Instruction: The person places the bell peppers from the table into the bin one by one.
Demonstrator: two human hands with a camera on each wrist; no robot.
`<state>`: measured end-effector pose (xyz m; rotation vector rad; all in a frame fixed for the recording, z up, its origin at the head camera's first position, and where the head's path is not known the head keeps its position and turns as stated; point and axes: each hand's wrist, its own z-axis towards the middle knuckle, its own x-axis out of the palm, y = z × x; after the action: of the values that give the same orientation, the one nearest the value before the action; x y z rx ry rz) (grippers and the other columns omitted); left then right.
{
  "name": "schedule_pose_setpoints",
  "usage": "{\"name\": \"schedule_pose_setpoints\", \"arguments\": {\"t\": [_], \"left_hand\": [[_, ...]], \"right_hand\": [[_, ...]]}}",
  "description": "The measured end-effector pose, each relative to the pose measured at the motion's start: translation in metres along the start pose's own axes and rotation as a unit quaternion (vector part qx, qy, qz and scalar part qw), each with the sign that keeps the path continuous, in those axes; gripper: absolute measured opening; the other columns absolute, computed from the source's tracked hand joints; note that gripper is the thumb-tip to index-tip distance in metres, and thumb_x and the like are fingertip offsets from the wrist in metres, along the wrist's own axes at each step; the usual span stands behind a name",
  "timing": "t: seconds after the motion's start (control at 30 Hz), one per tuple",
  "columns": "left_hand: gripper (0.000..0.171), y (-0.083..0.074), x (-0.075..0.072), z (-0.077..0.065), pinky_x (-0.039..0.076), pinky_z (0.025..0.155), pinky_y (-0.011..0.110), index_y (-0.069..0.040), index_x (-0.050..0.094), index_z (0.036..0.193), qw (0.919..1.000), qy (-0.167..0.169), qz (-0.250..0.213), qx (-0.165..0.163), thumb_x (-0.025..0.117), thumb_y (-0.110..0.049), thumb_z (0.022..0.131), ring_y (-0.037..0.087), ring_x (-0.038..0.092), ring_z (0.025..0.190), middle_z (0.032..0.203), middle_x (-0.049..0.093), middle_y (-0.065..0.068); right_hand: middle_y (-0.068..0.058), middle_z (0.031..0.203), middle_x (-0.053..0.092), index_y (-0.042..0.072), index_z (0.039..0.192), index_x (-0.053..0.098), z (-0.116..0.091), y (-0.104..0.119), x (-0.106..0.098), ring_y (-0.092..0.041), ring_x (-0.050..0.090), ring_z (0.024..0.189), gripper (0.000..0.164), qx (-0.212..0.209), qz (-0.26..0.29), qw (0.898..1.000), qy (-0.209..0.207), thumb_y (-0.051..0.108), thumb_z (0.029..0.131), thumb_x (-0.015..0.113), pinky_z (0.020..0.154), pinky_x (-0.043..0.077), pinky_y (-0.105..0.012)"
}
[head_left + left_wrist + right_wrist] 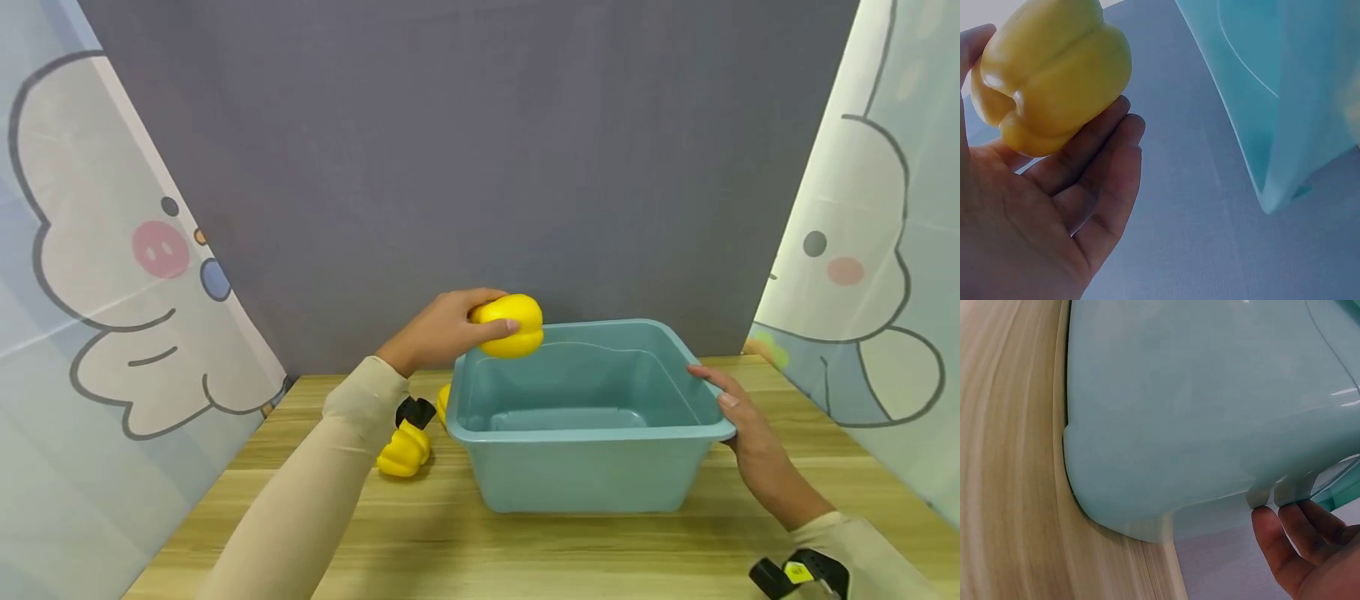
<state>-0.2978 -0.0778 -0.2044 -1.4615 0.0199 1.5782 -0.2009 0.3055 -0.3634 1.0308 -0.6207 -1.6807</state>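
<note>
My left hand (pixel 447 327) holds a yellow bell pepper (pixel 517 321) above the left back rim of a blue-green plastic basin (pixel 585 471). The left wrist view shows the thumb on one side of this bell pepper (pixel 1060 75) and the fingers beneath it. At the basin's right side, my right hand (pixel 753 442) grips the rim, thumb on top. From the right wrist, fingertips (pixel 1266 528) touch the underside of the rim. The visible inside of the basin holds nothing. Another yellow bell pepper (pixel 405 450) lies on the table left of the basin.
Beyond the basin's left rim, a further yellow thing (pixel 443 403) is mostly hidden. The wooden table (pixel 420 542) meets a dark grey backdrop (pixel 450 150) behind the basin. Cartoon-printed curtains (pixel 67 467) hang at both sides. Black devices (pixel 802 575) sit at the wrists.
</note>
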Motion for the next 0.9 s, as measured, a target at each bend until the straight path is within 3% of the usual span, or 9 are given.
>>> {"name": "schedule_pose_setpoints", "arguments": {"t": [0.43,0.9], "left_hand": [[0.053,-0.016,0.016,0.021,0.05,0.078,0.038,-0.03,0.061,0.136,0.9997,-0.001,-0.022,0.014,0.063,-0.058,0.092,0.017,0.06,0.089,0.109,0.065,-0.009],[0.054,-0.01,0.035,0.029,0.05,0.08,0.037,-0.027,0.059,0.14,0.998,0.009,-0.062,0.009,0.064,-0.055,0.094,0.017,0.06,0.092,0.116,0.064,-0.009]], "right_hand": [[0.008,0.15,0.03,0.016,0.156,0.034,0.0,-0.001,0.0,-0.015,0.041,0.118,0.051,-0.001,0.005,1.0,-0.002,0.027,0.109,0.016,0.082,0.041,-0.024],[0.006,0.154,0.027,0.015,0.157,0.03,-0.002,0.003,0.004,-0.012,0.038,0.122,0.051,-0.002,-0.014,1.0,0.001,0.027,0.11,0.015,0.084,0.041,-0.025]]}}
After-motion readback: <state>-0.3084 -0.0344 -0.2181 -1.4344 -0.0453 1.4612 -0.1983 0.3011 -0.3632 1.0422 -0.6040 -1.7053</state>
